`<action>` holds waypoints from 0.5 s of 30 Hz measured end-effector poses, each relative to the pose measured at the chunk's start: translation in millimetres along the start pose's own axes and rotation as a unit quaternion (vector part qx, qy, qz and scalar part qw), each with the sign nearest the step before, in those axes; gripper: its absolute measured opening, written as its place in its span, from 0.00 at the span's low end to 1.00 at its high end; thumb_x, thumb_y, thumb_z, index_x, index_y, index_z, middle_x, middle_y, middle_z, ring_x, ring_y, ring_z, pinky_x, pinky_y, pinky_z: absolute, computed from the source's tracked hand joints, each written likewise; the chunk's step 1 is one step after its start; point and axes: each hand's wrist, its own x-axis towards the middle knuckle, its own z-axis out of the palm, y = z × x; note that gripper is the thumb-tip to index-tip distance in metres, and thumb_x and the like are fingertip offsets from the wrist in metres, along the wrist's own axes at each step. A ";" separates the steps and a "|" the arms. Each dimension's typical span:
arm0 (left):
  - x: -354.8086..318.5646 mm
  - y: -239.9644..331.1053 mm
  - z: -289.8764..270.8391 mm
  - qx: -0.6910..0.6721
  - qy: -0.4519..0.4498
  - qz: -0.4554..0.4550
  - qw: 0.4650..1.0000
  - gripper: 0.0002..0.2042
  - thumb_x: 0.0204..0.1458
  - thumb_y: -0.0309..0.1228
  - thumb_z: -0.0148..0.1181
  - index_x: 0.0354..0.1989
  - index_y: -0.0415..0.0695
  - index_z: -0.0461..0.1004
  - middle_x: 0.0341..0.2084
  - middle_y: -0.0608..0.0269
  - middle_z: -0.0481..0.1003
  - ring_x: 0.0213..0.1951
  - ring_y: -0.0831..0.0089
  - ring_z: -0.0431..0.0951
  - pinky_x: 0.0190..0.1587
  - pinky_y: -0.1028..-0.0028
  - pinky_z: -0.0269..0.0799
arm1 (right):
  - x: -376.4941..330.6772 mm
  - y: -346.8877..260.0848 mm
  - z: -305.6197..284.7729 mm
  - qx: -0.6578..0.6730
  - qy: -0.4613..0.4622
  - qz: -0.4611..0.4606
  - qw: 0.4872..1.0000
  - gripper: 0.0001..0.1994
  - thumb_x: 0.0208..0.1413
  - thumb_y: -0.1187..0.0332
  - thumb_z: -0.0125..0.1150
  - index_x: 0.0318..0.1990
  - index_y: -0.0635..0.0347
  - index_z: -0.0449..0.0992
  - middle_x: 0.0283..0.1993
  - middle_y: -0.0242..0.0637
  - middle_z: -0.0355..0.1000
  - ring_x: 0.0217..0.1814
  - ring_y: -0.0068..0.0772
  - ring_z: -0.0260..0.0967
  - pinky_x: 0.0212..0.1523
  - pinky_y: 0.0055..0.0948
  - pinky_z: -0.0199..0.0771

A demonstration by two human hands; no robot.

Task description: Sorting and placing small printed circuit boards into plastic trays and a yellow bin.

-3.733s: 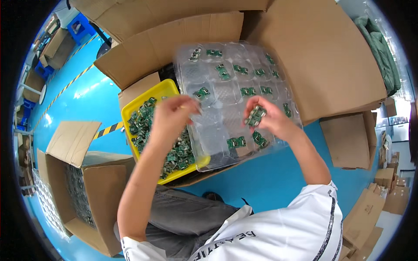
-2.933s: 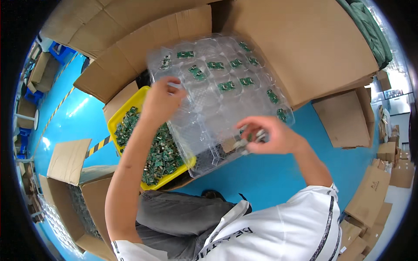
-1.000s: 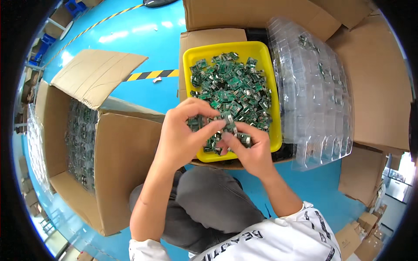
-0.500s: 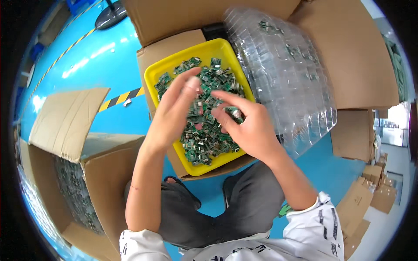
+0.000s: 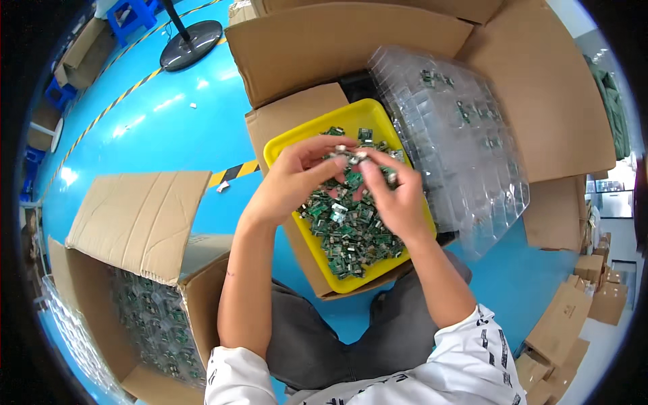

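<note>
My left hand [image 5: 289, 183] and my right hand [image 5: 399, 199] meet above a yellow tray [image 5: 375, 113]. Their fingertips are closed on small circuit boards [image 5: 354, 157] with shiny metal connectors; how many is hidden by the fingers. Another board shows against the curled fingers of my right hand. Beneath both hands, a loose heap of green circuit boards [image 5: 351, 236] fills the tray. To the right lies a stack of clear plastic blister trays [image 5: 449, 152], with a few boards in the pockets of the top one.
The yellow tray rests on a large open carton [image 5: 351, 40] with raised flaps. At the lower left, another open carton [image 5: 128, 219] holds blister trays full of boards. A black round stand base [image 5: 192, 46] stands on the blue floor. More cartons [image 5: 557, 314] are at the right.
My hands have come together, and boards now show between their fingertips. The whole view has shifted, so the tray and cartons appear lower and further right.
</note>
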 end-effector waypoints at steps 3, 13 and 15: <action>0.9 -3.4 -0.2 0.048 0.059 -0.002 0.997 0.14 0.54 0.23 0.59 0.50 0.38 0.75 0.28 0.67 0.77 0.28 0.81 0.74 0.30 0.81 0.71 | 5.8 -11.4 2.2 0.066 0.008 0.092 0.994 0.16 0.61 0.66 0.58 0.50 0.70 0.74 0.34 0.36 0.76 0.27 0.22 0.74 0.26 0.20 0.72; 15.7 -4.4 -15.3 0.011 -0.044 -0.032 0.998 0.07 0.53 0.27 0.63 0.32 0.36 0.74 0.22 0.65 0.74 0.26 0.81 0.74 0.27 0.79 0.72 | 7.3 11.9 -3.0 0.143 0.020 0.157 0.977 0.16 0.61 0.53 0.56 0.32 0.56 0.75 0.26 0.26 0.72 0.27 0.16 0.73 0.15 0.13 0.54; 19.0 -1.6 -22.4 -0.010 -0.072 -0.031 0.997 0.07 0.54 0.27 0.63 0.32 0.36 0.74 0.22 0.65 0.74 0.26 0.80 0.74 0.27 0.78 0.72 | 9.5 11.8 -5.1 0.190 -0.012 0.180 0.965 0.15 0.61 0.53 0.55 0.30 0.55 0.74 0.26 0.26 0.72 0.27 0.17 0.73 0.15 0.14 0.54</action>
